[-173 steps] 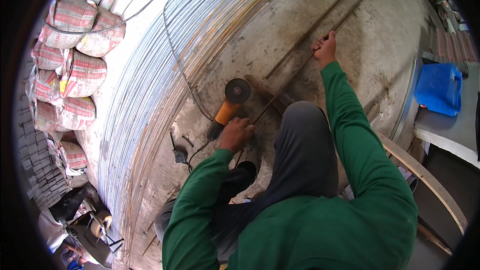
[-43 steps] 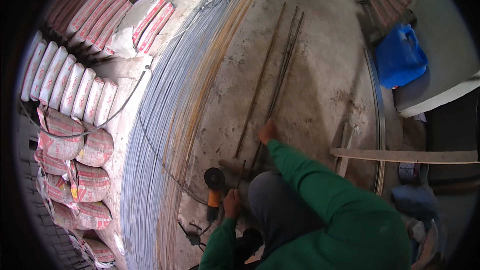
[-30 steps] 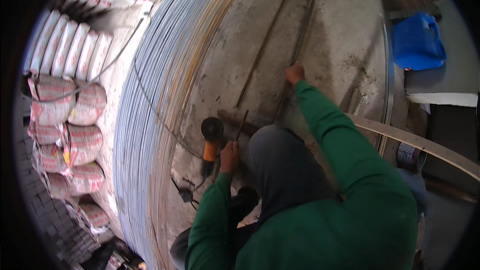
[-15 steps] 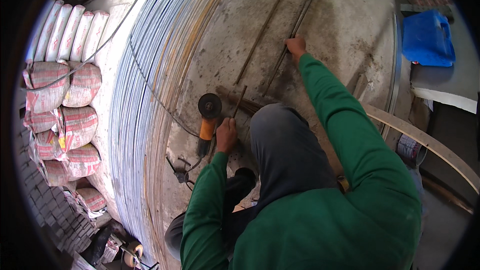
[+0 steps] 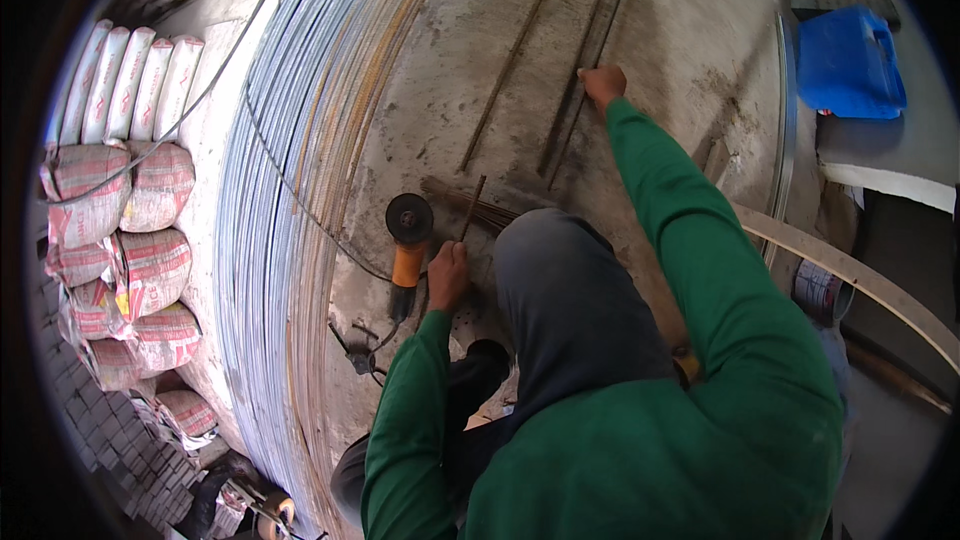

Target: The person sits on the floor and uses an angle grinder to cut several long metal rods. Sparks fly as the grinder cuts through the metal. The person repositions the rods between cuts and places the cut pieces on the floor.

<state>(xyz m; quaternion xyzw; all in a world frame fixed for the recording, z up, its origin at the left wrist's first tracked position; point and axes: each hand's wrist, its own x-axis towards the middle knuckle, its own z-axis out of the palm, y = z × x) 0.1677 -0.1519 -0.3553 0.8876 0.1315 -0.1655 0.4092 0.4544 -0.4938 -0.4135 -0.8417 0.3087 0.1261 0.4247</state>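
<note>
My left hand (image 5: 448,275) is closed around a short steel rod (image 5: 474,205), whose upper end sticks out past the fingers. My right hand (image 5: 603,86), reached far forward, is closed on a long, thin steel rod (image 5: 566,140) lying along the floor. Close beside that one lies another long rod (image 5: 586,35), and a third rod (image 5: 515,60) is farther left. Just left of my left hand is an angle grinder (image 5: 408,260) with an orange body and a dark cutting disc. A bundle of short rods (image 5: 497,211) is partly hidden behind my grey knee.
Long steel bars (image 5: 290,140) run in a thick curved stack along the left. Beyond them are piled red-and-white sacks (image 5: 160,270). A cable (image 5: 285,180) crosses the bars. At right are a blue jerrycan (image 5: 850,65) and a curved wooden strip (image 5: 850,280).
My right hand has shifted slightly right, and the two long rods near it now show a wider gap. My left hand still grips the short rod. The view has shifted slightly.
</note>
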